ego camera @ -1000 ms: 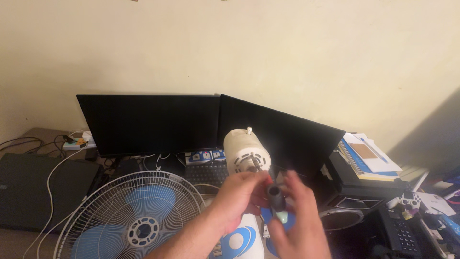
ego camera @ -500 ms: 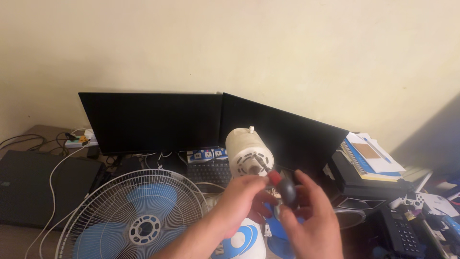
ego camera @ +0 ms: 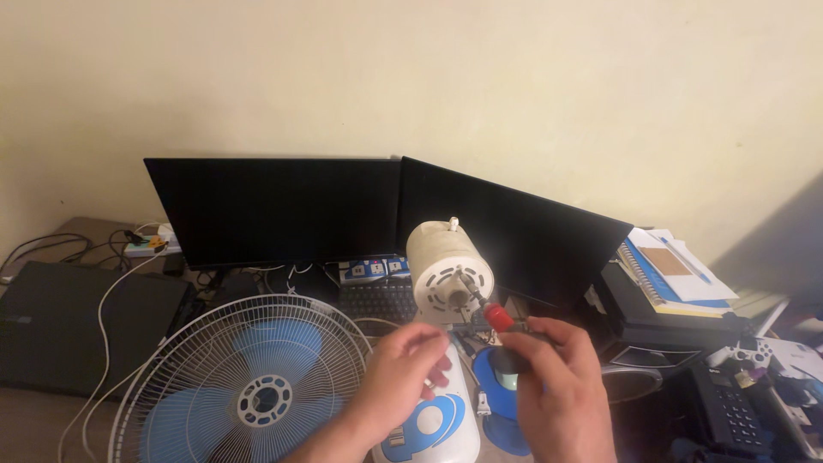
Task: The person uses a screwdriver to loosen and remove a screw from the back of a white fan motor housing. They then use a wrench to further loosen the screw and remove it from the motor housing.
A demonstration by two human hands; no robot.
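Since a half second ago the right hand (ego camera: 553,386) has turned so the screwdriver (ego camera: 507,330) now points up and left, its red collar just below the motor (ego camera: 448,273); the left hand (ego camera: 401,377) has dropped a little, away from the tool. The right hand is closed around the screwdriver's dark handle, with the tip touching or nearly touching the underside of the motor face; the view is too small to tell which. The left hand is loosely curled, fingers bent, resting at the top of the white fan base (ego camera: 433,420), gripping nothing that can be seen.

The motor is a cream cylinder with its vented round face and short shaft (ego camera: 467,290) turned toward the camera, standing on the fan base with a blue emblem. Just left of the hands lies the fan guard (ego camera: 184,351), a white wire cage with blue blades (ego camera: 257,347) behind it. Under the right hand is a blue mouse pad (ego camera: 490,369). Behind the motor stand two dark monitors (ego camera: 283,210) side by side, with a keyboard (ego camera: 375,300) and a power strip (ego camera: 373,269) below them. To the far left is a black laptop (ego camera: 77,321) with white cables (ego camera: 107,291). To the right, a stack of notebooks (ego camera: 673,274) sits on a black box, with a white game controller (ego camera: 759,350) and a black desk phone (ego camera: 733,416) nearer the edge.
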